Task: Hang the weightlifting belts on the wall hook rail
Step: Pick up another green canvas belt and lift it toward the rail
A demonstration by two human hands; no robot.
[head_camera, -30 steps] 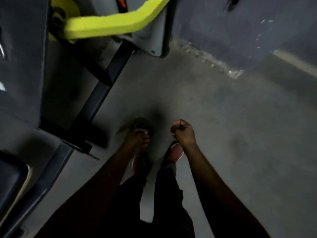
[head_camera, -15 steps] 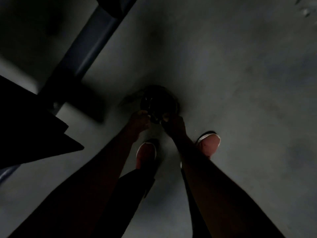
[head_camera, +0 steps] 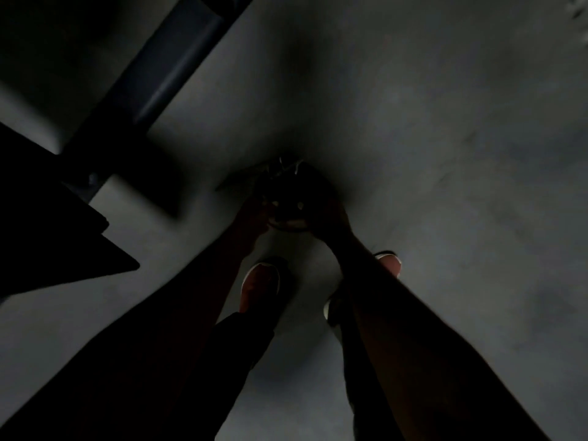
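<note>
Dark in the dim light, the left hand [head_camera: 251,214] and the right hand [head_camera: 327,218] reach down side by side and meet at a weightlifting belt [head_camera: 294,189] on the floor [head_camera: 445,154]. The left hand touches the belt's near left edge and the right hand its near right side. It is too murky to tell whether the fingers of either hand close round it or only rest against it.

The belt lies between and just beyond the two hands, bunched into a roughly round coil, so no clear long axis shows. A thin, paler tail runs out from its far left side, pointing left. Small metal glints sit on its far edge, away from the person.

Nearer the person, a reddish left shoe [head_camera: 259,284] and right shoe [head_camera: 389,264] stand on the grey floor, one under each forearm. At upper left a dark slanted metal bar [head_camera: 165,78] crosses the floor.
</note>
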